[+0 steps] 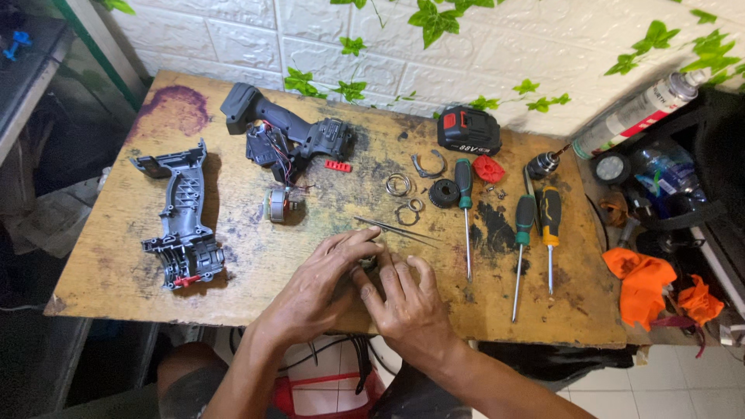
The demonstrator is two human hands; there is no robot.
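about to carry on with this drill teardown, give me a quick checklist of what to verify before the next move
1. Small part held between both hands: left hand and right hand close on it, ok.
2. What the part is: mostly hidden by fingers, cannot tell.
3. Tweezers within reach, just beyond the fingertips: ok.
4. Three screwdrivers laid side by side to the right: ok.
5. Loose rings sit apart on the table, away from its edge: ok.
6. Battery detached from the drill body: ok.

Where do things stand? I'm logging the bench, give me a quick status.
Left hand and right hand together, pinching a small dark part, mostly hidden. Tweezers just beyond the fingers. Three screwdrivers to the right, apart.
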